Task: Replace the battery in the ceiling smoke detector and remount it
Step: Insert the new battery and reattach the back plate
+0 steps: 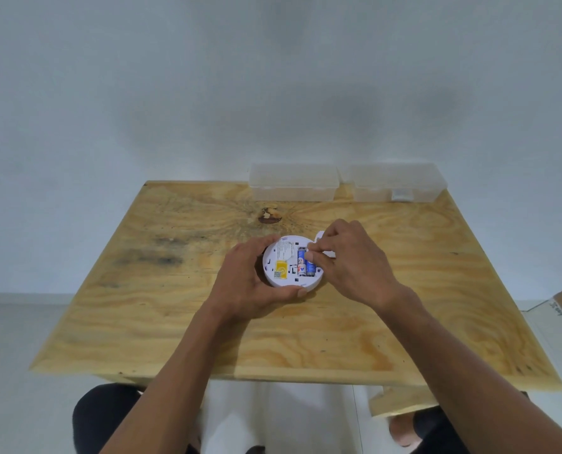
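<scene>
- We see the smoke detector (291,262) lying back-up mid-table (175,322); our left hand (250,280) cups its rim
- Two batteries (306,263) sit side by side in its right half, long axes running away from us
- Our right hand (345,257), the nearer, pinches at their far ends; smooth white plastic, glossy blue labels
- Behind the detector, two clear boxes (294,181)

Left hand (252,280) cupped, thumb and fingers curled, right hand (348,257) fingertips pinched together, both forearms bare, extended forward
</scene>
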